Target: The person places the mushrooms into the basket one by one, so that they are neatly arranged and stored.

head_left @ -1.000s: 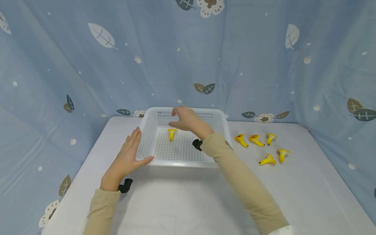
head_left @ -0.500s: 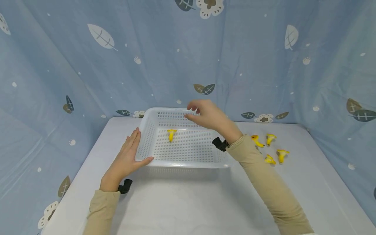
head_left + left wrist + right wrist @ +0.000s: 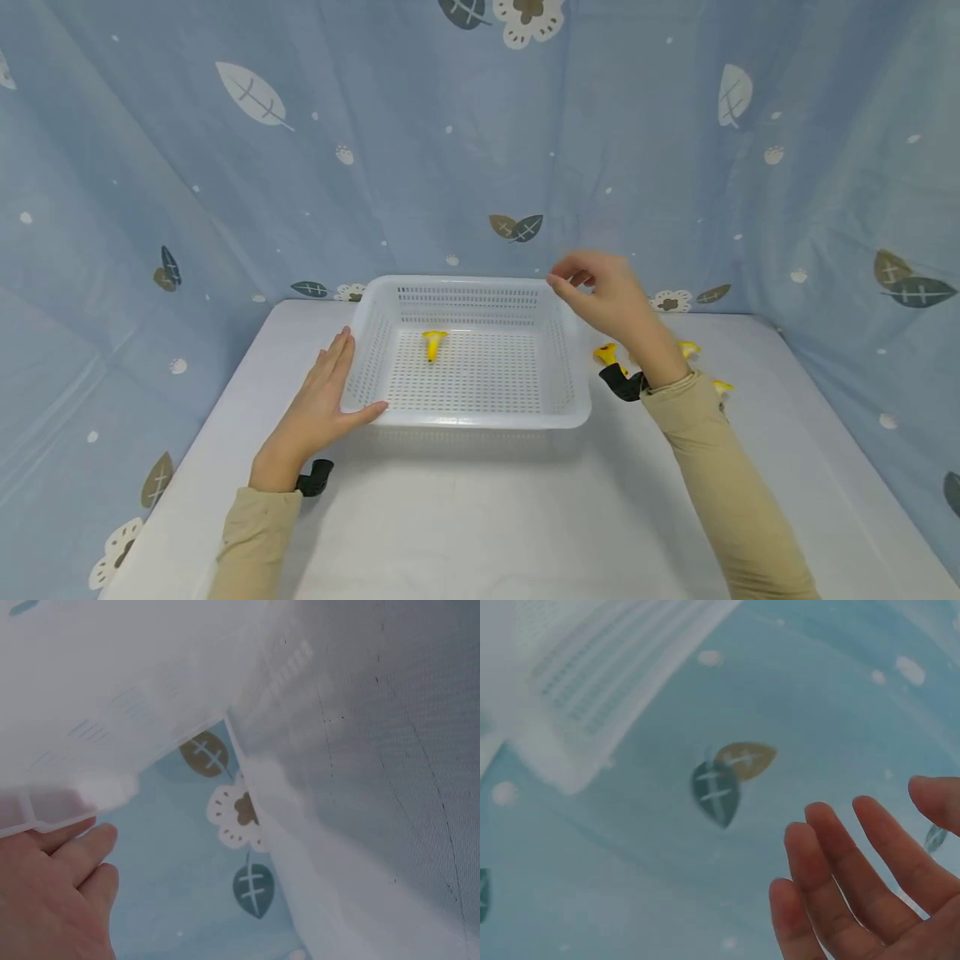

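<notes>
A white plastic basket (image 3: 480, 421) stands on the table with one yellow mushroom (image 3: 432, 344), chanterelle-like, lying on its slotted floor. My left hand (image 3: 311, 408) rests against the basket's left side, fingers straight, thumb along the front rim. In the left wrist view, the fingers of that hand (image 3: 60, 892) touch the basket's edge. Above the basket's back right corner is my right hand (image 3: 611, 304), holding nothing. The right wrist view shows this hand (image 3: 870, 892) with relaxed, spread fingers. Right of the basket lie several yellow mushrooms (image 3: 606, 355), partly hidden by my right wrist and sleeve.
A white cloth covers the table (image 3: 465, 517). Blue patterned curtain (image 3: 420, 167) hangs behind it and along both sides. Black wrist-camera mounts (image 3: 622, 384) stick out from both wrists.
My right hand has moved from over the basket to the right, past its back right corner, toward the loose mushrooms. My left hand, the basket and the mushroom inside have stayed put.
</notes>
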`<state>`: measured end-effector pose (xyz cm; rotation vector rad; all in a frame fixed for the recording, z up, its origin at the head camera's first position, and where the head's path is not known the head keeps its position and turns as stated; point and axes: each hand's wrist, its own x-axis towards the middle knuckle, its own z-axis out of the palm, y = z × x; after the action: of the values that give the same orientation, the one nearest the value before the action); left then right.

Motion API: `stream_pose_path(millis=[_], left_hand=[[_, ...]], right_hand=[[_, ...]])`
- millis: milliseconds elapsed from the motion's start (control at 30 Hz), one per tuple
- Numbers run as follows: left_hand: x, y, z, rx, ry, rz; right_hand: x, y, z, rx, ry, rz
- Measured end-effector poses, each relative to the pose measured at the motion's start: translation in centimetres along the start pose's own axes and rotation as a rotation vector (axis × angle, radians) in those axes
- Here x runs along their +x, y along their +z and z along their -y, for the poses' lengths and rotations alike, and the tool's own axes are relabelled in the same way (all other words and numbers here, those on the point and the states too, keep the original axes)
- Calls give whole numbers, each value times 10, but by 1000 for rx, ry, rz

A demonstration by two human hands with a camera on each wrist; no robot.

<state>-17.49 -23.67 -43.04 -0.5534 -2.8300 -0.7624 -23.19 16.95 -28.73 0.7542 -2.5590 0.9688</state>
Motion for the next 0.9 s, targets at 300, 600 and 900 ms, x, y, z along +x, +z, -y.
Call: stream_pose_path(millis=[300,600,900], left_hand=[[0,-1,0,-28,-1,2],[-1,0,-1,-26,-15,10],[-1,0,-1,-29,-16,6]], right_hand=[[-36,-7,-42,-40,104,-140],[-70,2,-84,-47,255,-147],[-87,29,-117,-70,432,-60]])
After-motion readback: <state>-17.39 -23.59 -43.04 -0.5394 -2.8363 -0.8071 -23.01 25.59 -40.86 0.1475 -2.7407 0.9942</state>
